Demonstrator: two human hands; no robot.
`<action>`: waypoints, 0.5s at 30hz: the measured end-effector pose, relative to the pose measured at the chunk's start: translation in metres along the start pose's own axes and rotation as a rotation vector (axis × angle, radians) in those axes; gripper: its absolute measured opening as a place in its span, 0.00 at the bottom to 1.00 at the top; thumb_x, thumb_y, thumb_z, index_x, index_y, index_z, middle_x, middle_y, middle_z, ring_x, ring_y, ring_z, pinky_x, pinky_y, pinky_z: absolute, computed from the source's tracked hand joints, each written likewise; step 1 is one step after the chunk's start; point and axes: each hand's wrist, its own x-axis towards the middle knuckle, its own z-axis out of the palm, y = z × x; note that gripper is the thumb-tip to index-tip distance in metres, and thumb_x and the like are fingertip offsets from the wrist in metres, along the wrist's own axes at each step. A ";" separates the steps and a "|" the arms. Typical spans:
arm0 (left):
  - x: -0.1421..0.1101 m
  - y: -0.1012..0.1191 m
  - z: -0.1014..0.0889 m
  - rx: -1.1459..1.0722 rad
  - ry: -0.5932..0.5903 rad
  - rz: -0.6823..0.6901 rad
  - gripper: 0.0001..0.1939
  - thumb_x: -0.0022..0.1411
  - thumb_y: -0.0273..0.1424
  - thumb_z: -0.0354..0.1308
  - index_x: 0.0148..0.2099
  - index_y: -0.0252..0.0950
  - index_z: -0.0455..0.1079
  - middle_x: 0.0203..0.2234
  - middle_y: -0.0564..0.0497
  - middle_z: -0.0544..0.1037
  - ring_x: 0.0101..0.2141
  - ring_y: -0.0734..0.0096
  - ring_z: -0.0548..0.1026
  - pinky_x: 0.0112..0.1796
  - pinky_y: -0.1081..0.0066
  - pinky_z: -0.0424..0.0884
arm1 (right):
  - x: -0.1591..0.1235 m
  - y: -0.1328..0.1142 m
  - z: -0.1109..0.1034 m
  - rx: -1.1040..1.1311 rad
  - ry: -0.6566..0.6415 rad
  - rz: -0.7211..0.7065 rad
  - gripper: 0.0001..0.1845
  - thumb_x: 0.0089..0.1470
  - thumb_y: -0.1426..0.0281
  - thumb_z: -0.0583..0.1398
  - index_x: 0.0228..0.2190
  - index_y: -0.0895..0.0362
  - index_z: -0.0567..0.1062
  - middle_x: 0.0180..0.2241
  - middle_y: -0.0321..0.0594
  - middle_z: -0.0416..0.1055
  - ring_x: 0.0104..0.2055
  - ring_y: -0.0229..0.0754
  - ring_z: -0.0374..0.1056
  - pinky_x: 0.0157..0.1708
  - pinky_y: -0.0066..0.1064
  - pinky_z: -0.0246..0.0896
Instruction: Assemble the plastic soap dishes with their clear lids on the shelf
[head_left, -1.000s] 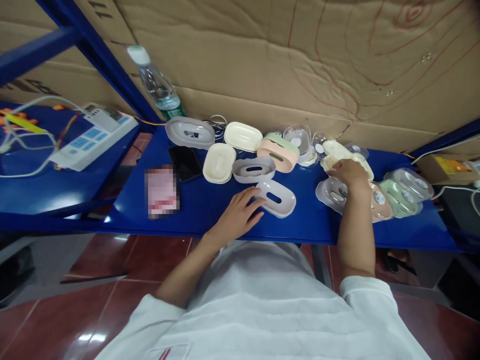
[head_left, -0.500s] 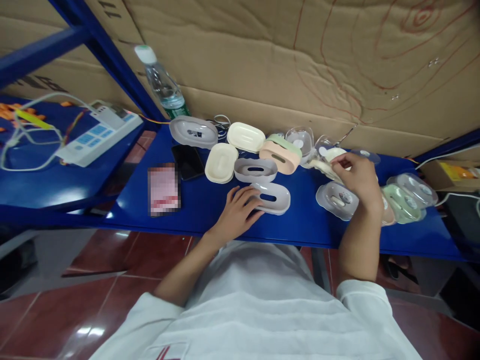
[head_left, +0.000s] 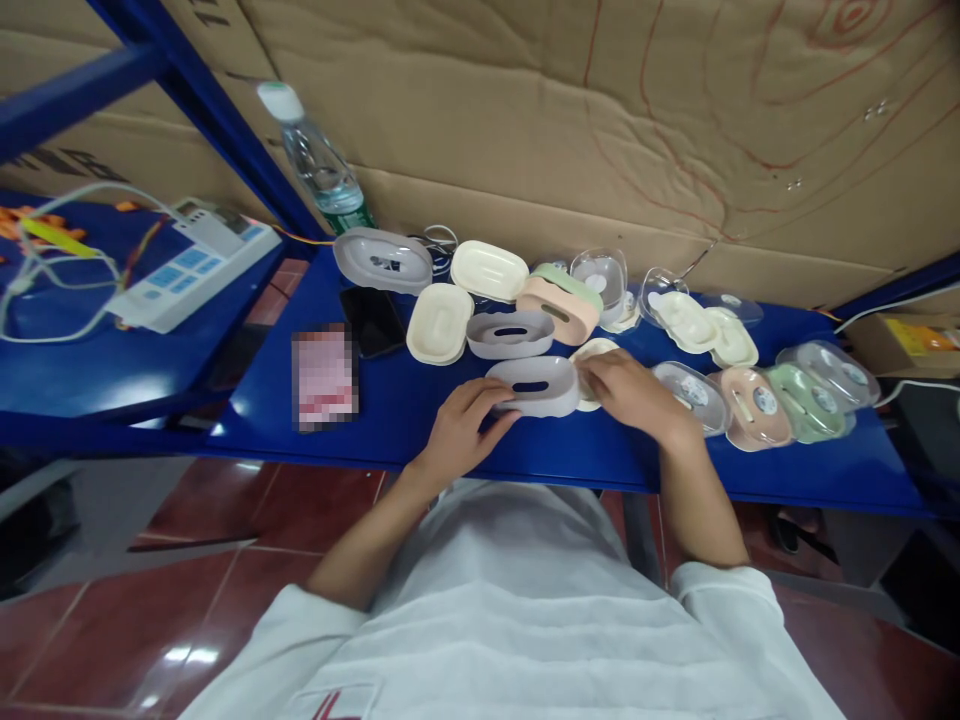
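Observation:
My left hand (head_left: 463, 430) pinches the left end of a grey oval soap dish base (head_left: 553, 403) with a slot in its floor. The base sits low over the blue table. Close by its right end, my right hand (head_left: 630, 396) has its fingers closed on a cream soap tray (head_left: 597, 348), partly hidden behind the fingers. Just behind the held base stands a second grey base (head_left: 491, 342). Two cream trays, one flat (head_left: 441, 322) and one farther back (head_left: 491, 268), lie to the left of a peach base (head_left: 556, 312) leaning on a green one (head_left: 581, 284).
Toward the right are more cream trays (head_left: 684, 322), clear lids (head_left: 600, 275) and lidded soap dishes in peach (head_left: 757, 408) and green (head_left: 810, 402). On the left lie a phone (head_left: 373, 322), a blurred pink packet (head_left: 325, 378), another grey base (head_left: 356, 262) and a water bottle (head_left: 319, 160).
My right hand has moved left from the cream trays at the right, bringing one tray beside the grey base. My left hand now grips the base, which is tilted more upright.

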 end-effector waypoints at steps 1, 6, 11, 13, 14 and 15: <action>-0.001 0.000 -0.001 -0.012 0.023 -0.019 0.08 0.76 0.36 0.62 0.52 0.40 0.74 0.48 0.44 0.84 0.51 0.60 0.82 0.54 0.57 0.80 | -0.002 -0.008 0.005 0.051 0.012 -0.045 0.19 0.71 0.72 0.51 0.50 0.54 0.81 0.53 0.48 0.82 0.58 0.56 0.75 0.60 0.48 0.69; -0.003 0.001 -0.002 0.003 0.115 -0.032 0.08 0.75 0.37 0.63 0.52 0.40 0.74 0.44 0.46 0.85 0.47 0.62 0.84 0.49 0.61 0.81 | -0.022 -0.014 0.026 0.147 0.271 0.008 0.25 0.70 0.74 0.50 0.62 0.51 0.75 0.64 0.46 0.75 0.66 0.57 0.71 0.63 0.55 0.67; -0.002 0.001 0.002 0.058 0.095 0.038 0.08 0.74 0.37 0.65 0.50 0.41 0.75 0.43 0.47 0.85 0.44 0.64 0.83 0.47 0.63 0.80 | -0.051 -0.011 0.052 0.157 0.276 0.139 0.28 0.73 0.70 0.48 0.69 0.50 0.68 0.68 0.49 0.71 0.67 0.60 0.69 0.65 0.62 0.65; -0.004 0.002 0.003 0.116 0.043 0.058 0.08 0.74 0.39 0.65 0.49 0.41 0.76 0.43 0.47 0.85 0.44 0.63 0.83 0.48 0.62 0.79 | -0.061 -0.019 0.062 0.242 0.290 0.141 0.28 0.74 0.67 0.48 0.71 0.47 0.65 0.68 0.47 0.70 0.68 0.59 0.69 0.65 0.61 0.67; -0.005 0.003 0.003 0.151 0.018 0.074 0.08 0.74 0.39 0.64 0.49 0.42 0.77 0.42 0.47 0.85 0.45 0.62 0.83 0.47 0.62 0.78 | -0.066 -0.024 0.066 0.294 0.300 0.136 0.29 0.75 0.66 0.48 0.72 0.45 0.63 0.69 0.46 0.69 0.69 0.58 0.68 0.66 0.59 0.67; -0.007 0.004 0.003 0.185 -0.001 0.093 0.08 0.74 0.40 0.64 0.49 0.42 0.77 0.42 0.47 0.85 0.45 0.62 0.83 0.47 0.62 0.77 | -0.070 -0.029 0.068 0.341 0.307 0.127 0.29 0.76 0.64 0.48 0.73 0.43 0.61 0.70 0.46 0.67 0.70 0.56 0.67 0.67 0.58 0.68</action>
